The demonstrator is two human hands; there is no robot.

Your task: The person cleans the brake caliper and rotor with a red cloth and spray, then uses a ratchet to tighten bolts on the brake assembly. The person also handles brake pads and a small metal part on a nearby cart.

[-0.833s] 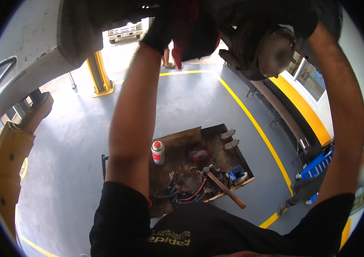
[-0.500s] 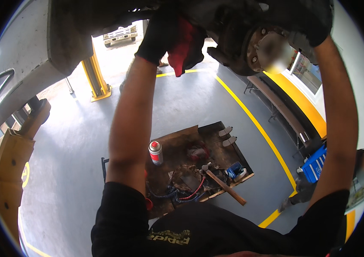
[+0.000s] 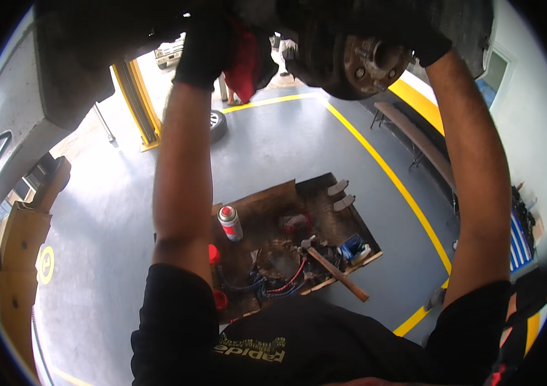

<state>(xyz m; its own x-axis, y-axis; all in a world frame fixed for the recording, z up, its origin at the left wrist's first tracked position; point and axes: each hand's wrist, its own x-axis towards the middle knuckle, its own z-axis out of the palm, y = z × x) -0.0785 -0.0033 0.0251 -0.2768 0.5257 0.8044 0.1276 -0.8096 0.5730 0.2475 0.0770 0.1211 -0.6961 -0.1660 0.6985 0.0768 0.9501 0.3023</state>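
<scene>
Changes, left to right: over the last half second the view has shifted, so a wheel with its tyre (image 3: 218, 127) now shows on the floor just beside our left forearm. The wheel hub (image 3: 376, 64) also sits further left in view, with round bolt heads visible on its face. Our right wrist has come in closer to that hub. We judge from this that the work overhead is carrying on, with both arms committed to it.

Left hand (image 3: 206, 48): one, dark-gloved, raised to the upper edge; forearm near vertical, wrist almost straight. A red portion (image 3: 242, 61) hangs at its right side; we cannot tell whether it is cloth or part of the glove. Fingers lost in shadow; whether they grasp anything, we cannot tell.

Wheel hub: one, rust-brown, overhead, between our two hands and nearer the right.

Right hand (image 3: 429, 42): one, dark-gloved, raised just beside the hub; forearm leaning inward to the left. Fingers merge with the dark parts above; we cannot tell whether they are clenched, grasping or free.

Below, on the low counter (image 3: 315, 186), left to right: one spray can (image 3: 229, 223), red-capped, upright; one hammer (image 3: 336, 271), wooden-handled, lying aslant; two flat grey pieces (image 3: 344, 203) at the far right corner.
</scene>
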